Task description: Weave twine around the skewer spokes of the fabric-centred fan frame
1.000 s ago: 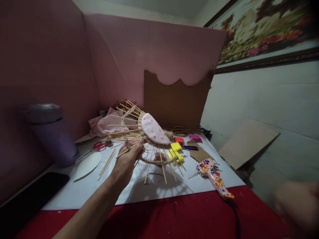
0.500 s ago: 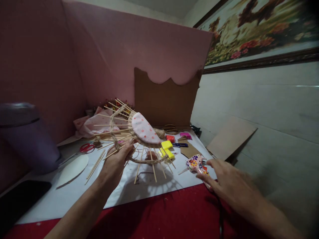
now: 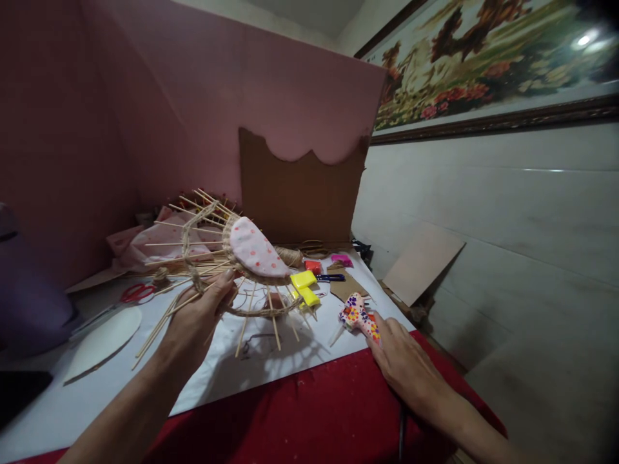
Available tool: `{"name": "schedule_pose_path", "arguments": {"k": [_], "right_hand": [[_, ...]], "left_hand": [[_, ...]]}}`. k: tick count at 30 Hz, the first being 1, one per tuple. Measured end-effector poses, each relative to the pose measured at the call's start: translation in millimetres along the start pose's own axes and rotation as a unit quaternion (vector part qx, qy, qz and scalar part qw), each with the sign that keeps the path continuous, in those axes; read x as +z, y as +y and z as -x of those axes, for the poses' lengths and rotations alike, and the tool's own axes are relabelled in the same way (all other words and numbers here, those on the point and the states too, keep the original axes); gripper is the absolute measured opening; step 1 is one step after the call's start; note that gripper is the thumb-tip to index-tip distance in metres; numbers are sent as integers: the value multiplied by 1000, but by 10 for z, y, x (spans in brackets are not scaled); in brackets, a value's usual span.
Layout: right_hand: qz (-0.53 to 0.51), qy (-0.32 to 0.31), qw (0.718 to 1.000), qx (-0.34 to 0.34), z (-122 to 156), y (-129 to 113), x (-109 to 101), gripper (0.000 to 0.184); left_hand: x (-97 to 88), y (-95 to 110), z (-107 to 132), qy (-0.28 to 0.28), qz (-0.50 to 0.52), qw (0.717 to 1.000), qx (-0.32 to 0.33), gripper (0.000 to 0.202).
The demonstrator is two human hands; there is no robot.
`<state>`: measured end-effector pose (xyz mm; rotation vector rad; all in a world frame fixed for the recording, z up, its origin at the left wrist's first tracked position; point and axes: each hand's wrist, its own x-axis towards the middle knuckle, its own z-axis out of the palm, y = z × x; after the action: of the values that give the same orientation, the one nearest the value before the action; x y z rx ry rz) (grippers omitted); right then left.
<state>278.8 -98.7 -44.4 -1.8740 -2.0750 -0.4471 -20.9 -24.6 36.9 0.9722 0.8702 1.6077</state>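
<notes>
My left hand [image 3: 200,316] grips the lower edge of a frame of thin wooden sticks and braided twine [image 3: 187,238], holding it tilted above the table. At its middle is a rounded panel of pink cloth with red spots [image 3: 256,248]. On the right, my right hand [image 3: 409,364] is closed round the handle of a flower-patterned hot glue gun [image 3: 356,314], whose pale nozzle points down to the left over the white sheet. The fingers on its far side are partly hidden.
Yellow packets [image 3: 304,280], a blue cutter [image 3: 330,278] and a twine roll [image 3: 289,256] lie behind the frame. Left are red-handled scissors [image 3: 138,293], a white oval piece [image 3: 104,341] and a purple bottle [image 3: 31,290]. A cut cardboard sheet [image 3: 300,190] stands at the back.
My right hand has closed in on the glue gun and taken hold of its handle. The view has turned right; my left hand still holds the frame.
</notes>
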Motion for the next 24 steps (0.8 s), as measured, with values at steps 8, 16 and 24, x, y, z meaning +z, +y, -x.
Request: {"name": "schedule_pose_path", "arguments": {"k": [8,16,24], "right_hand": [[-57,4,998,12,-233,79,-181,34],[-88,-87,992,12,-482,252,-61,41],[-96,-88,991,23,-496,161,-64,42]], "left_hand": [[-29,-23,-14,-20,-26,999,7,18],[-34,-24,-8,-14,-22,1000,3,22],[-17,-30,-2,-12,-9,1000,-7,23]]}}
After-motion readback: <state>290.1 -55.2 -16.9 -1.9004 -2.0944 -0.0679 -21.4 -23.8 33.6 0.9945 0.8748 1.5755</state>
